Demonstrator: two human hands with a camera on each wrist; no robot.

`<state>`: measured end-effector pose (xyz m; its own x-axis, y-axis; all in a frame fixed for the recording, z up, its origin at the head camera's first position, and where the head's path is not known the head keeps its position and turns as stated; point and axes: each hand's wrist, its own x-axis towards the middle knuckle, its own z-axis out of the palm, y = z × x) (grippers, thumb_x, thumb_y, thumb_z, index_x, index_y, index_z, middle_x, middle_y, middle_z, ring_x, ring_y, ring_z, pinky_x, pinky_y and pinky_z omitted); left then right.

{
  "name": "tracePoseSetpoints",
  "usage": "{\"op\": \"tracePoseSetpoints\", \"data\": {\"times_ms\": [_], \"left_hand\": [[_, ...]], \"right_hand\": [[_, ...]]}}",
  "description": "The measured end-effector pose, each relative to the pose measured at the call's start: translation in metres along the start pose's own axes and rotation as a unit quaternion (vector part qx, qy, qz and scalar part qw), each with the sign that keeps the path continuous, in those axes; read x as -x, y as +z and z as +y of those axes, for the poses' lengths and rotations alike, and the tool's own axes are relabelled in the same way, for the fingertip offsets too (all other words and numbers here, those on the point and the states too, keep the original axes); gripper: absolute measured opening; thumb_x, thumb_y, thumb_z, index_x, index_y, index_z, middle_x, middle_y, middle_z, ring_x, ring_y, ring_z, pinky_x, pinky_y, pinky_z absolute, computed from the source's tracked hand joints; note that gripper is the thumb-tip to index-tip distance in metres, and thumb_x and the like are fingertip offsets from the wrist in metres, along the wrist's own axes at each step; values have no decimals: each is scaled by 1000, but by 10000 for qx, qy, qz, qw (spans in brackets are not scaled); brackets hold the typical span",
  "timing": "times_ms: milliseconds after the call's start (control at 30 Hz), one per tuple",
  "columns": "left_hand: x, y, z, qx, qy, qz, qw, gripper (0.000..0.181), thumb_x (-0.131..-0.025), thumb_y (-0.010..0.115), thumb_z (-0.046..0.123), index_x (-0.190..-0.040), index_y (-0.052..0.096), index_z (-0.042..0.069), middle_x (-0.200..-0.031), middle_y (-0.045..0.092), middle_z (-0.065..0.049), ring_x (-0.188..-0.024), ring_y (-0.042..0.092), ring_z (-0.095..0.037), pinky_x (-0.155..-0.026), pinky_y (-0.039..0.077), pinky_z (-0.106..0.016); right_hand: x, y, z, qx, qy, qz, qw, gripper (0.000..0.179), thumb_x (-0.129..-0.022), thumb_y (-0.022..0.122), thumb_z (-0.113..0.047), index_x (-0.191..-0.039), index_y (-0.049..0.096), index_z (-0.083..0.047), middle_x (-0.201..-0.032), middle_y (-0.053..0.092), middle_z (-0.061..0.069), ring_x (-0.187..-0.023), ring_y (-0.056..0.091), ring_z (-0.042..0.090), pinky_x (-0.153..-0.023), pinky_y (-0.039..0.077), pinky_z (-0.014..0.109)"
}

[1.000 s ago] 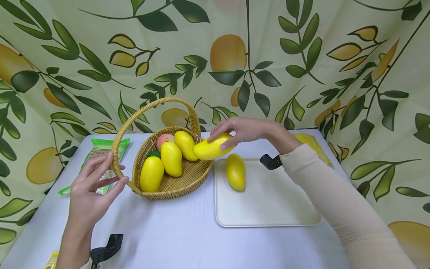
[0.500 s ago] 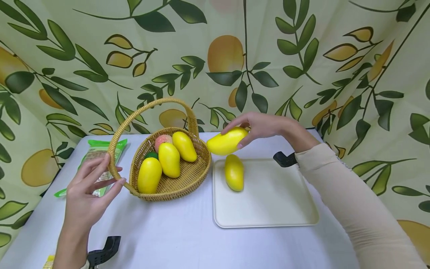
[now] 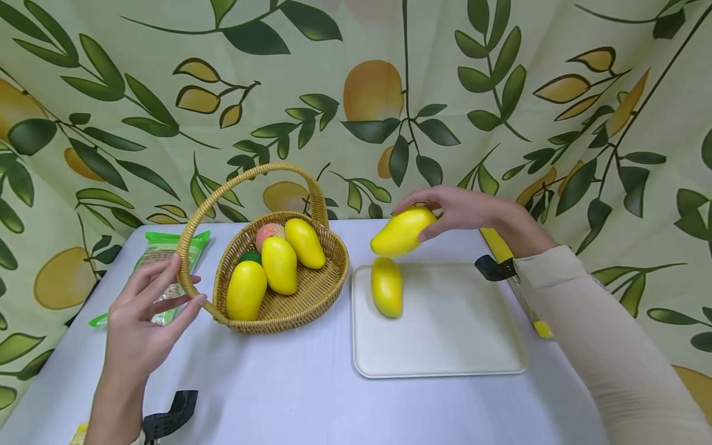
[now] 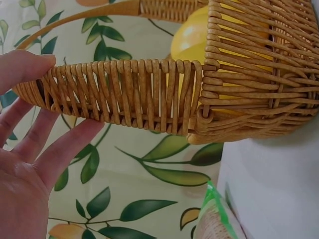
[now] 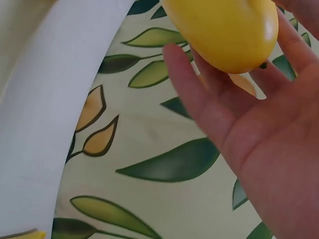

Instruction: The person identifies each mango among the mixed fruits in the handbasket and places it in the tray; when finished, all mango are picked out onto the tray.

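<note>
My left hand grips the side of the wicker basket's arched handle between thumb and fingers. Inside the basket lie several yellow mangoes, a pinkish round fruit and a partly hidden green one. My right hand holds another yellow mango in the air over the back of a cream tray. On that tray's left part rests one mango. The right wrist view shows the held mango between thumb and fingers, its dark stem end toward the palm.
A green-edged clear packet lies behind my left hand. Beyond the tray's right edge is a yellow packet, partly covered by my right forearm. A bit of yellow packaging shows at the lower left. Leaf-patterned cloth hangs behind the table.
My right hand has carried the mango rightward, away from the basket's rim to over the tray's back edge. The left hand keeps its grip on the handle.
</note>
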<state>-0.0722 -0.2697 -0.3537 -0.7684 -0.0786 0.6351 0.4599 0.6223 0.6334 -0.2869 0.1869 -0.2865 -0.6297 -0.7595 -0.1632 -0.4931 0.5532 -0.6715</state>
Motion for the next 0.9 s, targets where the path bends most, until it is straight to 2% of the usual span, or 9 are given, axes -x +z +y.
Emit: {"op": "tracePoseSetpoints", "data": {"times_ms": [133, 333, 600, 700, 800, 900], "left_hand": [[0, 0, 0, 6, -6, 0, 10000, 84, -65, 75, -31, -141, 59, 2, -129, 58, 15, -103, 67, 11, -77, 57, -5], [1, 1, -3, -2, -7, -32, 10000, 85, -65, 75, -31, -141, 59, 3, -129, 58, 14, -104, 67, 10, -77, 57, -5], [1, 0, -2, -87, -178, -78, 9998, 85, -66, 76, -29, -142, 59, 5, -130, 57, 16, -105, 67, 11, -77, 57, -5], [1, -1, -2, -102, -222, -85, 9997, 85, -66, 77, -29, -142, 59, 5, -130, 56, 16, -105, 67, 11, -78, 56, -4], [1, -1, -2, -100, -217, -82, 9997, 85, -66, 77, -29, -142, 59, 5, -130, 56, 17, -105, 67, 11, -77, 56, -4], [2, -1, -3, -80, -193, -70, 9998, 84, -67, 76, -29, -142, 59, 5, -130, 57, 16, -105, 67, 10, -77, 57, -5]], "right_hand": [[7, 0, 8, -68, 57, 51, 9999, 51, -86, 80, -8, -134, 62, -9, -140, 60, 12, -116, 59, 27, -107, 54, 43], [18, 1, 20, -332, 113, 45, 9994, 54, -87, 81, -10, -137, 63, -9, -140, 61, 13, -110, 62, 25, -96, 59, 25], [27, 8, 34, -505, 220, 30, 9985, 54, -88, 81, -15, -138, 61, -10, -136, 62, 11, -111, 62, 23, -98, 56, 27], [30, 12, 40, -597, 302, 41, 9977, 51, -89, 79, -15, -135, 60, -9, -135, 63, 11, -113, 61, 24, -104, 56, 35], [32, 16, 46, -659, 337, 88, 9972, 48, -89, 79, -15, -133, 61, -9, -137, 63, 12, -121, 59, 28, -112, 51, 51], [32, 19, 51, -753, 393, 96, 9963, 49, -89, 78, -16, -135, 62, -10, -139, 63, 12, -130, 55, 34, -115, 45, 64]]}}
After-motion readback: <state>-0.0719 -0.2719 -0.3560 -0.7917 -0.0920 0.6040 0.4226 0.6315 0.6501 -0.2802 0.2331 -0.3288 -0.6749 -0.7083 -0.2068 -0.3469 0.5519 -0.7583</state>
